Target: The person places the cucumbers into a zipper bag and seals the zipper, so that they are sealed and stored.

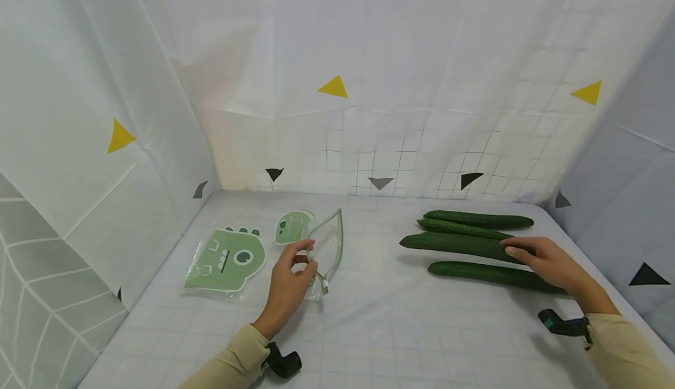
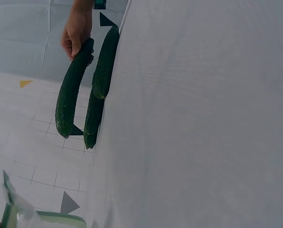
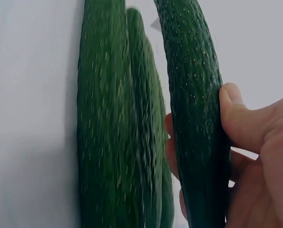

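Note:
My right hand (image 1: 554, 263) grips a dark green cucumber (image 1: 453, 244) near one end, thumb on one side and fingers round the other. In the right wrist view, this cucumber (image 3: 193, 80) stands apart from the others beside it. My left hand (image 1: 292, 280) pinches the edge of a clear zip bag (image 1: 337, 248) with green trim, whose mouth gapes toward the right. A green printed face (image 1: 290, 229) shows on this bag behind the fingers. Low in the left wrist view, part of the bag's green rim (image 2: 61, 218) shows.
Several more cucumbers lie on the right of the white table, one at the back (image 1: 480, 219) and one nearer the front (image 1: 490, 275). A flat green monster-face bag (image 1: 227, 260) lies left of my left hand. White sheets (image 1: 422, 43) hang round the table.

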Tool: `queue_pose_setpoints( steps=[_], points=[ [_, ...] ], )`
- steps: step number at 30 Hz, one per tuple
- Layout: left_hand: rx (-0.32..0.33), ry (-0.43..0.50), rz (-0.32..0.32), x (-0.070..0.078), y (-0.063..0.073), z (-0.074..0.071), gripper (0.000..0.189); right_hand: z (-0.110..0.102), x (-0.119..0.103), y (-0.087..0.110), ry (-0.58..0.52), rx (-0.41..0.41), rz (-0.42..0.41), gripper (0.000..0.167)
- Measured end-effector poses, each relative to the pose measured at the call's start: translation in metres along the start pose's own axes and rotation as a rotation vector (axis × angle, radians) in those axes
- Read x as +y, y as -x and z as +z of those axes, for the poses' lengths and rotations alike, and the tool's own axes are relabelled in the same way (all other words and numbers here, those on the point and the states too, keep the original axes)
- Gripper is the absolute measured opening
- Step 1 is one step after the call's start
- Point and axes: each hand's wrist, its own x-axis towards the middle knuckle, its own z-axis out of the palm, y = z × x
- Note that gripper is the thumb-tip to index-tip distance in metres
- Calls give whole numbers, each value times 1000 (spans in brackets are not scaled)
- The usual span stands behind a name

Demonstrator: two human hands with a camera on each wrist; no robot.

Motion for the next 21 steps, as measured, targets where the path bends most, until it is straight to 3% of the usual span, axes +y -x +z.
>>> queue_pose_setpoints(
  steps=[7,13,21],
  points=[
    [5,-1,5,0,0,0,41,8,-26,-11,13,-1,-6,31],
    [4,3,9,0,1,1,41,15,-46,-21,-45,-24,23,36],
    [7,-9,10,1,1,1,42,27,-63,-36,-59,-15,27,37]
  ],
)
